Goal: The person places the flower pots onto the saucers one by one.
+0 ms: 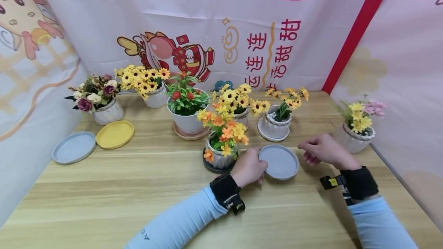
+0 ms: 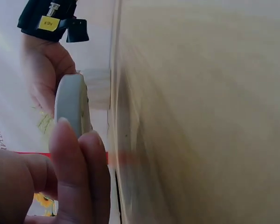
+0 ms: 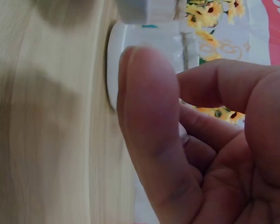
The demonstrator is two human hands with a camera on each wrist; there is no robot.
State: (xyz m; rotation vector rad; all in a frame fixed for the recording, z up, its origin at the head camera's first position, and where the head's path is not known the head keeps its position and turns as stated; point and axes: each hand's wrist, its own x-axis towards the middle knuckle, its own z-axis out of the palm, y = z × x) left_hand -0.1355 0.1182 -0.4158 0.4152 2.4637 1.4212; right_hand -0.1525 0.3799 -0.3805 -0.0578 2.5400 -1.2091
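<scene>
In the head view my left hand (image 1: 250, 167) pinches a round grey-blue saucer (image 1: 278, 162) at its left edge. The left wrist view has the saucer (image 2: 71, 100) edge-on, raised off the wooden table, with thumb and fingers at its near end. Just right of the saucer is my right hand (image 1: 327, 151), its fingers loosely bent and holding nothing. Close behind that hand stands a whitish pot with yellow and pink flowers (image 1: 360, 118). Orange and yellow flowers fill a pot (image 1: 221, 158) on a dark saucer (image 1: 209, 164), beside my left hand.
A blue saucer (image 1: 74, 147) and a yellow saucer (image 1: 115, 134) lie at the left. Along the back are several potted flowers, among them a red-flowered plant (image 1: 188, 103) and a yellow-flowered pot (image 1: 275, 124) on a white saucer. A printed cloth (image 1: 194, 14) hangs behind the table.
</scene>
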